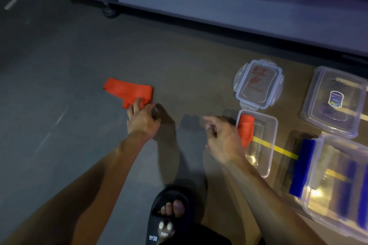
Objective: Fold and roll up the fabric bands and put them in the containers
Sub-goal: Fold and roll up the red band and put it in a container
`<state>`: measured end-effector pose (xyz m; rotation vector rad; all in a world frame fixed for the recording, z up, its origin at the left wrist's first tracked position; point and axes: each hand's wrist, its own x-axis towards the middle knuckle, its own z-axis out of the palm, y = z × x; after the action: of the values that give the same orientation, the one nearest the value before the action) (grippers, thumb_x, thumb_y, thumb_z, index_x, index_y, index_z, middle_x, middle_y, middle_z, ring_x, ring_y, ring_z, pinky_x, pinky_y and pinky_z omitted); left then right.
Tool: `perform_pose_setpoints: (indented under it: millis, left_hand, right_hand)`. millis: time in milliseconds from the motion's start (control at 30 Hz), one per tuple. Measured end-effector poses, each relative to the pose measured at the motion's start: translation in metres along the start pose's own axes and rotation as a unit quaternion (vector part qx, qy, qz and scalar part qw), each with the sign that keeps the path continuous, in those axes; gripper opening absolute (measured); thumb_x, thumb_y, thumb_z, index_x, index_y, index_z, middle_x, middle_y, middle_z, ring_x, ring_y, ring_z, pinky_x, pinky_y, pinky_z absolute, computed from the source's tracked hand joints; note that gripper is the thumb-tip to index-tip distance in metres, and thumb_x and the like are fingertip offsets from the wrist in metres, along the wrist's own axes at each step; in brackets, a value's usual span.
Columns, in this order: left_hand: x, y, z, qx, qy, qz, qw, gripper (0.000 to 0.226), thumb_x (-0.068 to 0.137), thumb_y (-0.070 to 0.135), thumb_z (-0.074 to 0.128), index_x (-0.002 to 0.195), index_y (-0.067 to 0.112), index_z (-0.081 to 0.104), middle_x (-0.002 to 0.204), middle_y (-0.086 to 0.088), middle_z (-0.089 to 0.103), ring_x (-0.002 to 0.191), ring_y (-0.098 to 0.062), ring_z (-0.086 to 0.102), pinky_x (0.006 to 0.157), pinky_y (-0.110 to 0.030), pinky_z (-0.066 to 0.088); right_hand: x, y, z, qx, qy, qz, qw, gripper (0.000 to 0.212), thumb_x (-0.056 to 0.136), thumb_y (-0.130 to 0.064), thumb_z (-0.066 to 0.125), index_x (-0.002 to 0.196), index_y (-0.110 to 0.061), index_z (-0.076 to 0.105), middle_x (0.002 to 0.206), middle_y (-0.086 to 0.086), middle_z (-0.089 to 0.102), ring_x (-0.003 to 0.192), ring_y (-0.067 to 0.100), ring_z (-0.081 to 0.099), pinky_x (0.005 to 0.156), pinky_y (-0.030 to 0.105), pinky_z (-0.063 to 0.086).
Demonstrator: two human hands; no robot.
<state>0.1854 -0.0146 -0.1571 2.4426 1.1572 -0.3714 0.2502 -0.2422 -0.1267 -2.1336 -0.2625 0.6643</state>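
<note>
— One orange band [128, 91] lies flat, long side running left from the left hand [142, 120]. Who's closer?
— Left fingers [137, 105] touch its near corner, relaxed. The right hand [223, 137] hangs loosely curled, holding nothing.

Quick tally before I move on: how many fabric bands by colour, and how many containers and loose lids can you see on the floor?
Orange bands: 2, one on the floor under the left hand, one rolled in the small container beside the right hand.
Blue bands: 1 plainly visible; more blue in the large container, too blurred to count.
Containers: 2.
Loose lids: 2.
Total: 7.
</note>
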Motion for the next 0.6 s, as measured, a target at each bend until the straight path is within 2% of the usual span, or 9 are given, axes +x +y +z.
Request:
perform_pose_setpoints:
  millis: [100,167,233,300,367,400,467,533,600]
  left_hand:
    - [0.017,-0.009,-0.003,0.004,-0.080,-0.020,0.997,0.069,0.094,0.030,0.063,0.157,0.024,0.036,0.170,-0.010,0.011,0.155,-0.034,0.015,0.125,-0.040,0.019]
    - [0.018,-0.011,-0.005,-0.003,-0.073,-0.006,0.997,0.072,0.095,0.027,0.063,0.158,0.013,0.032,0.168,-0.013,0.020,0.154,-0.033,0.022,0.124,-0.035,0.020]
    - [0.010,-0.009,-0.009,-0.029,-0.040,0.029,0.998,0.065,0.096,0.020,0.063,0.154,0.005,0.038,0.161,-0.017,0.035,0.148,-0.032,0.034,0.118,-0.030,0.024]
    - [-0.005,-0.002,-0.014,-0.062,-0.030,0.060,0.996,0.055,0.098,0.021,0.063,0.149,0.008,0.048,0.152,-0.014,0.049,0.138,-0.031,0.048,0.112,-0.030,0.033]
    - [-0.024,0.008,-0.017,-0.122,-0.025,0.083,0.989,0.039,0.097,0.026,0.067,0.135,0.017,0.064,0.135,-0.007,0.065,0.120,-0.026,0.063,0.103,-0.029,0.044]
    - [-0.034,0.012,-0.019,-0.162,-0.013,0.096,0.982,0.027,0.094,0.027,0.070,0.121,0.022,0.072,0.121,-0.004,0.072,0.108,-0.023,0.069,0.097,-0.028,0.050]
    - [-0.052,0.021,-0.025,-0.251,0.010,0.115,0.961,0.008,0.091,0.020,0.074,0.094,0.028,0.074,0.095,0.001,0.077,0.088,-0.015,0.072,0.085,-0.025,0.054]
    - [-0.073,0.032,-0.039,-0.322,0.020,0.116,0.939,0.019,0.090,0.009,0.075,0.083,0.027,0.074,0.086,0.005,0.077,0.079,-0.007,0.071,0.076,-0.015,0.053]
    - [-0.096,0.046,-0.060,-0.373,0.021,0.123,0.920,0.018,0.088,0.002,0.076,0.082,0.019,0.073,0.081,0.002,0.076,0.068,-0.003,0.069,0.068,-0.011,0.052]
  right_hand:
    - [0.002,-0.004,0.008,-0.002,-0.027,0.002,1.000,0.033,0.102,-0.015,0.051,0.128,-0.026,0.069,0.127,-0.001,0.071,0.106,0.029,0.072,0.094,0.048,0.058]
    - [0.000,-0.005,0.010,-0.007,-0.036,-0.003,0.999,0.033,0.102,-0.016,0.050,0.128,-0.028,0.068,0.129,-0.002,0.070,0.105,0.031,0.071,0.094,0.049,0.058]
    - [-0.002,-0.005,0.008,-0.011,-0.033,-0.010,0.999,0.034,0.102,-0.016,0.050,0.128,-0.027,0.068,0.129,-0.002,0.070,0.104,0.030,0.071,0.092,0.049,0.058]
    - [-0.005,-0.007,0.002,-0.014,-0.029,-0.016,0.999,0.034,0.101,-0.013,0.051,0.128,-0.024,0.068,0.128,-0.002,0.070,0.103,0.026,0.071,0.094,0.046,0.058]
    - [-0.011,-0.009,-0.006,-0.027,-0.021,-0.022,0.999,0.033,0.100,-0.009,0.053,0.128,-0.020,0.069,0.125,-0.001,0.072,0.110,0.021,0.069,0.102,0.039,0.053]
    - [-0.016,-0.010,-0.011,-0.034,-0.014,-0.025,0.999,0.033,0.099,-0.008,0.054,0.127,-0.018,0.069,0.123,0.000,0.072,0.111,0.019,0.068,0.104,0.034,0.050]
    - [-0.027,-0.014,-0.025,-0.037,-0.006,-0.032,0.999,0.034,0.097,-0.005,0.056,0.125,-0.016,0.070,0.112,-0.001,0.074,0.106,0.019,0.068,0.099,0.027,0.049]
    - [-0.044,-0.022,-0.043,-0.042,-0.016,-0.036,0.998,0.033,0.096,-0.004,0.057,0.125,-0.016,0.069,0.099,-0.006,0.071,0.097,0.019,0.069,0.095,0.026,0.050]
    - [-0.065,-0.033,-0.067,-0.053,-0.023,-0.042,0.997,0.033,0.097,-0.008,0.059,0.127,-0.018,0.067,0.096,-0.010,0.069,0.092,0.015,0.067,0.095,0.024,0.050]
